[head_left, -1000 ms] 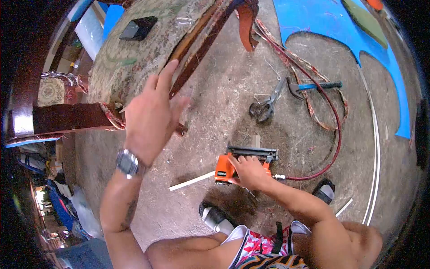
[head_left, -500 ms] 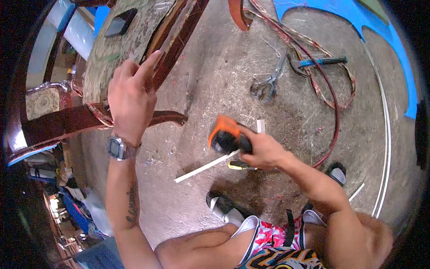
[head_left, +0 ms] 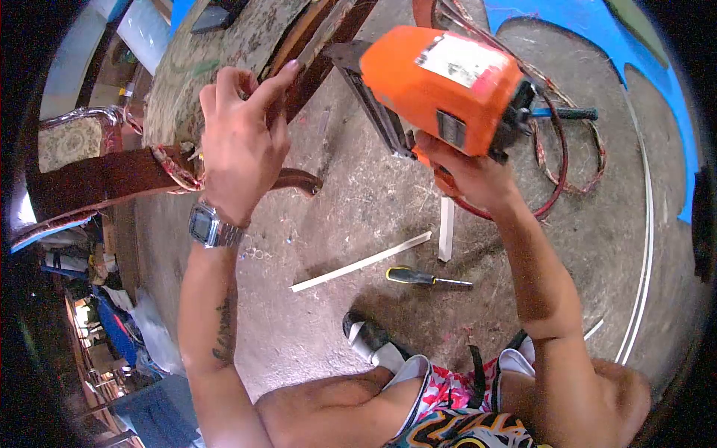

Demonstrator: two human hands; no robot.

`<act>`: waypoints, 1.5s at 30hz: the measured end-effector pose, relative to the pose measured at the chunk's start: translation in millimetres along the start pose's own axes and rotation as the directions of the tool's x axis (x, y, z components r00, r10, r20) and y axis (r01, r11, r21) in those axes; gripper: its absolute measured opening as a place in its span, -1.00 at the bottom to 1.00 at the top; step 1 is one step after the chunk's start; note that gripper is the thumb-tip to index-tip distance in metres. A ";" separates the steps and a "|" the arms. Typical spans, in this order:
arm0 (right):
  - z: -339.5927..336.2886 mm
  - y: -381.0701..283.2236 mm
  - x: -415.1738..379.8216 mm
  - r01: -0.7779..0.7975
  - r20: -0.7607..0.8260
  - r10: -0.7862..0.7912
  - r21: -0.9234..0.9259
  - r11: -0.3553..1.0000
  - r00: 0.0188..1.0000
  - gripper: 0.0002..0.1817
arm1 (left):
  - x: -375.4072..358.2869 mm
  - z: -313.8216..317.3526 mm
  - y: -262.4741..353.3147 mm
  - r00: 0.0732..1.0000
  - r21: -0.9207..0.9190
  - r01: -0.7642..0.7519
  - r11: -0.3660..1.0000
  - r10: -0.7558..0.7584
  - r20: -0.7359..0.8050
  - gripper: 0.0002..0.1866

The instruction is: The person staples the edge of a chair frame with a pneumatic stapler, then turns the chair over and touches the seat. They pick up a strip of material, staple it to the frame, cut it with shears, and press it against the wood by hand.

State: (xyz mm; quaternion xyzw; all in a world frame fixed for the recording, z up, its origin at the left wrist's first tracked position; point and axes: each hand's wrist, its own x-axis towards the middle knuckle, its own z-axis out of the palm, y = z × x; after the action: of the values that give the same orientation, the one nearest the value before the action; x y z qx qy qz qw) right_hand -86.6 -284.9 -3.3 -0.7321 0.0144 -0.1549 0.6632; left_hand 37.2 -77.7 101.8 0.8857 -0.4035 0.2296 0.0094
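My right hand (head_left: 478,175) grips the handle of an orange nail gun (head_left: 396,71), raised in front of me with its black nose and magazine toward the chair. A red air hose (head_left: 562,179) curves behind it. My left hand (head_left: 243,145), with a watch on the wrist, is at the edge of the wooden chair frame (head_left: 310,86). Its fingers are curled in and the thumb points up along the rail; what they hold, if anything, is hidden. Patterned, worn upholstery (head_left: 175,104) lies left of this hand, with a dark block (head_left: 216,16) on top.
On the concrete floor lie a yellow-and-black screwdriver (head_left: 411,276), a long pale strip (head_left: 362,263) and a shorter strip (head_left: 446,231). A blue-handled hammer (head_left: 567,113) shows partly behind the nail gun. Blue material (head_left: 657,56) and long white strips (head_left: 646,254) are at the right.
My right hand has lifted the nail gun from low over the floor up toward the chair, covering the scissors. My left hand has shifted slightly right and up, fingers more curled.
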 end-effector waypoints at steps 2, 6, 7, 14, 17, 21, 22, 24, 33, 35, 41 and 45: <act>4.9 8.8 6.2 0.074 -0.015 -0.074 -0.038 0.997 0.997 -0.65 | 0.9 0.6 0.8 1.000 0.005 -0.002 1.000 0.002 -0.003 -0.54; 13.5 22.2 13.9 0.208 -0.031 -0.213 -0.119 0.971 0.977 -0.65 | 0.0 2.5 0.9 1.000 0.012 0.012 1.000 -0.012 -0.003 -0.53; 15.3 24.7 15.2 0.231 -0.033 -0.238 -0.137 0.963 0.971 -0.65 | -0.2 2.1 0.3 1.000 0.011 0.013 1.000 -0.013 -0.001 -0.53; 20.0 36.7 19.0 0.364 -0.024 -0.381 -0.247 0.898 0.924 -0.64 | -0.8 4.2 -1.8 1.000 0.032 0.000 1.000 0.000 -0.012 -0.52; 19.1 42.5 21.9 0.421 -0.020 -0.446 -0.300 0.856 0.895 -0.64 | -0.7 4.4 -1.8 1.000 0.035 0.000 0.999 0.001 -0.009 -0.52; 17.0 41.4 22.3 0.377 -0.075 -0.404 -0.240 0.895 0.912 -0.63 | 0.0 4.3 -0.7 1.000 0.023 0.006 1.000 -0.006 0.000 -0.51; 16.8 38.3 20.9 0.341 -0.099 -0.364 -0.191 0.920 0.926 -0.64 | 0.5 3.0 -0.8 1.000 0.019 0.007 1.000 -0.007 0.002 -0.51; 18.1 18.8 8.0 0.106 -0.139 -0.103 0.013 0.994 0.985 -0.58 | 0.1 -0.3 -6.6 0.999 -0.019 -0.035 0.999 0.034 -0.013 -0.56; 25.8 22.9 -19.3 -0.137 -0.037 0.142 0.120 0.983 0.989 -0.61 | -10.0 -1.8 -25.1 0.996 -0.239 -0.060 0.969 0.044 -0.072 -0.75; 30.0 27.7 -18.3 -0.028 -0.050 0.031 0.069 0.997 0.998 -0.63 | -10.4 -0.8 -24.0 0.996 -0.235 -0.059 0.970 0.041 -0.079 -0.76; 38.9 37.4 -6.2 0.201 -0.045 -0.201 -0.012 0.980 0.978 -0.69 | -8.5 -5.2 -21.8 0.998 -0.220 -0.059 0.974 0.050 -0.048 -0.81; 44.5 41.5 -3.5 0.238 -0.041 -0.243 -0.093 0.967 0.969 -0.71 | -10.0 -4.7 -20.0 0.995 -0.204 -0.074 0.976 0.059 -0.078 -0.83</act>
State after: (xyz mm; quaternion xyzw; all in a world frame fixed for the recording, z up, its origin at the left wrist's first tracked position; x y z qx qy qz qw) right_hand -71.3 -246.0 -47.7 -0.7524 -0.0505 -0.2526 0.6062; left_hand 44.0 -56.3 105.2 0.8572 -0.4538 0.2183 0.1082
